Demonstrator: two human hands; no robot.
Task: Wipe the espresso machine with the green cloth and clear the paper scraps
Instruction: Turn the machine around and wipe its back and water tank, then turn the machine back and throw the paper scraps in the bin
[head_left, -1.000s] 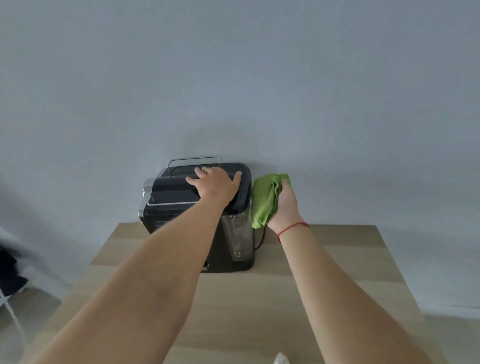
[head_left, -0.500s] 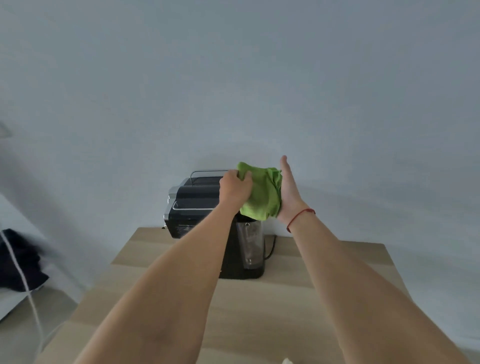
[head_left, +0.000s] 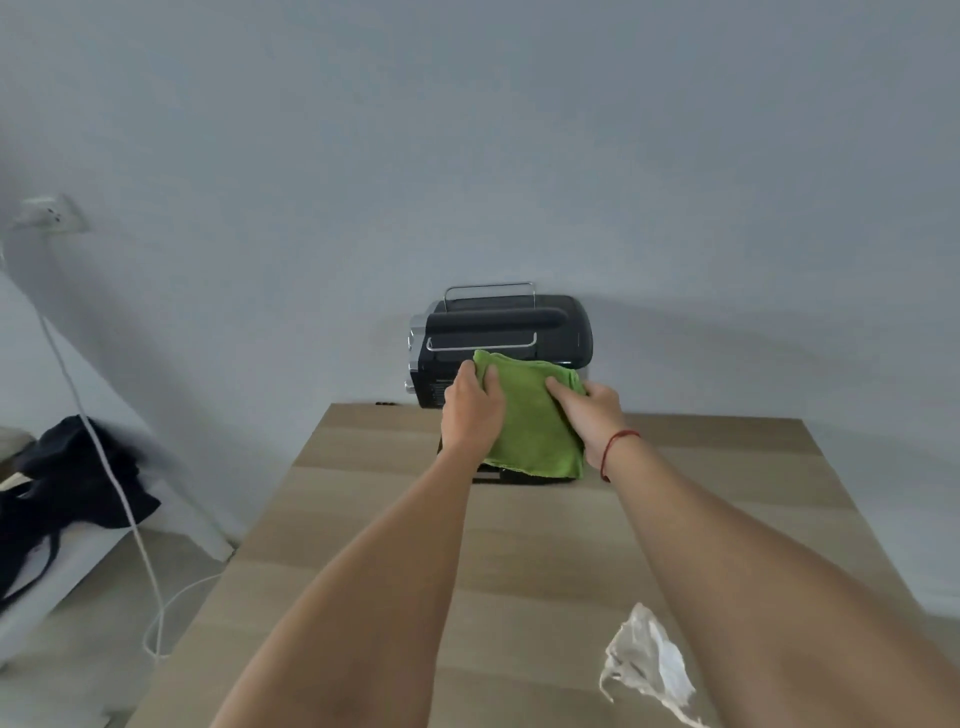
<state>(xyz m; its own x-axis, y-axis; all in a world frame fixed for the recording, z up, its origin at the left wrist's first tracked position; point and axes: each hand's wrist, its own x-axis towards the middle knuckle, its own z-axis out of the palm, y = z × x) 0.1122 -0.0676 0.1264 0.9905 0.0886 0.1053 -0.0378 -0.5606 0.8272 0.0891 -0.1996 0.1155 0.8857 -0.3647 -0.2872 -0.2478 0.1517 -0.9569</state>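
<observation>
Both hands, left (head_left: 471, 410) and right (head_left: 589, 415), closed on cloth (head_left: 535, 431), spreading it flat against machine (head_left: 504, 332) front for wiping, I judge; scrap (head_left: 649, 670) untouched.

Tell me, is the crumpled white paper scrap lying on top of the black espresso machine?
No, the crumpled white paper scrap lies on the wooden table, near its front edge.

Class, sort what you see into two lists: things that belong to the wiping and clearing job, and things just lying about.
Belongs to the job:
green cloth
espresso machine
paper scrap
left hand
right hand

Just lying about:
black bag
white cable
wall socket
</observation>
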